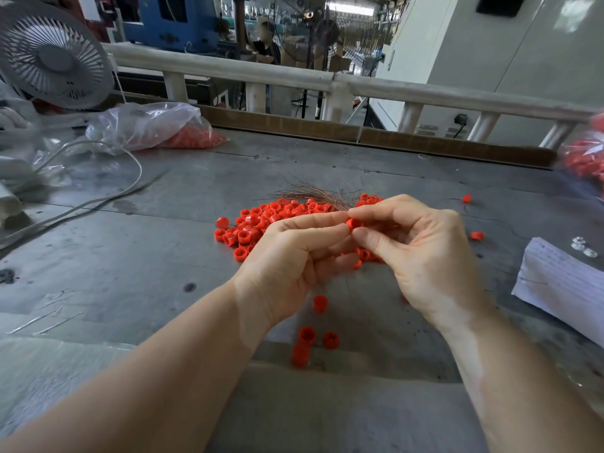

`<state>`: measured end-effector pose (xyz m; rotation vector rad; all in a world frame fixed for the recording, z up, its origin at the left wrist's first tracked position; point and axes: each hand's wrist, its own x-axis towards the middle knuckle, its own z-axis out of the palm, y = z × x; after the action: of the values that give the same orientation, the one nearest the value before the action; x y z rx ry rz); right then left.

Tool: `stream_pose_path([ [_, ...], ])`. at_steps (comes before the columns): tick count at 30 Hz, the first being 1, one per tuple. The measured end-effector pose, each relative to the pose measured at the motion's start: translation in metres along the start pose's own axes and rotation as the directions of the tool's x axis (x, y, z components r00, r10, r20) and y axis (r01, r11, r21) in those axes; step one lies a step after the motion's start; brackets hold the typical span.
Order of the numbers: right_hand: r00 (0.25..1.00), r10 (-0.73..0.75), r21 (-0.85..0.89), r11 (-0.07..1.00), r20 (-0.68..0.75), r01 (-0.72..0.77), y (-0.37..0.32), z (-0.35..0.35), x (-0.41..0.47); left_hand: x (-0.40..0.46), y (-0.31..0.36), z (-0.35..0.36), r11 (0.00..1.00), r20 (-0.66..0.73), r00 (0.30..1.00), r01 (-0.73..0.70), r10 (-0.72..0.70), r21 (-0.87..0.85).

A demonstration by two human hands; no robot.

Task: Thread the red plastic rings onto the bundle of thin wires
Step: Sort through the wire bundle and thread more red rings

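A pile of red plastic rings (261,220) lies on the grey table (130,256) just beyond my hands. My left hand (287,256) and my right hand (421,253) meet above the pile. Between their fingertips sits one red ring (354,223); my left thumb and forefinger pinch it from the left, and my right thumb touches it. My right forefinger and thumb pinch a bundle of thin coppery wires (313,192), which fans out away from me over the pile. Loose rings (307,338) lie near the table's front edge below my wrists.
A clear bag of red rings (183,132) lies at the back left by a grey fan (55,57) and a white cable (98,197). Another bag (585,158) sits at the right edge. Stacked papers (562,282) and small white nuts (581,248) lie right.
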<state>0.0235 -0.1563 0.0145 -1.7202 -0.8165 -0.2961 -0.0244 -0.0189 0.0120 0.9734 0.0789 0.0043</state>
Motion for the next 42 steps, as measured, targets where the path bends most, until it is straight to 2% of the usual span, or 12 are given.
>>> stream_pose_path([
  [8,1.0,0.023,0.004,1.0,-0.007,-0.023,0.0,0.001,0.0,-0.001,-0.001,-0.001,0.996,-0.011,0.999,-0.03,0.031,0.08],
  [12,0.999,0.044,0.046,0.998,-0.007,-0.043,-0.001,0.0,-0.001,-0.001,-0.001,-0.001,0.998,0.006,1.0,-0.026,0.026,0.059],
  [18,1.0,-0.002,0.051,0.999,0.027,0.001,-0.004,0.0,-0.002,0.0,-0.002,-0.002,0.998,0.014,1.0,-0.018,0.017,0.058],
  [22,0.991,0.136,0.155,0.979,0.001,-0.134,0.002,-0.001,-0.001,0.001,-0.001,-0.002,1.0,-0.014,1.0,-0.014,0.014,-0.005],
  [25,0.958,0.27,0.225,0.932,0.093,-0.284,0.006,0.001,0.0,0.003,-0.001,-0.003,1.0,-0.024,1.0,-0.017,0.017,-0.02],
  [27,0.935,0.308,0.248,0.905,0.174,-0.345,0.006,0.003,-0.001,0.004,-0.001,-0.004,0.999,-0.049,0.999,-0.018,0.016,-0.037],
  [35,0.886,0.37,0.443,0.769,0.279,-0.46,0.005,0.001,-0.001,0.007,-0.002,-0.004,0.993,-0.063,0.998,-0.024,0.016,-0.119],
  [38,0.888,0.357,0.424,0.784,0.289,-0.453,0.005,0.0,-0.001,0.007,-0.002,-0.004,0.99,-0.067,0.998,-0.019,0.01,-0.143],
  [42,0.905,0.366,0.36,0.832,0.217,-0.422,0.008,0.0,-0.001,0.006,-0.001,-0.003,0.989,-0.049,0.999,-0.012,0.005,-0.149],
])
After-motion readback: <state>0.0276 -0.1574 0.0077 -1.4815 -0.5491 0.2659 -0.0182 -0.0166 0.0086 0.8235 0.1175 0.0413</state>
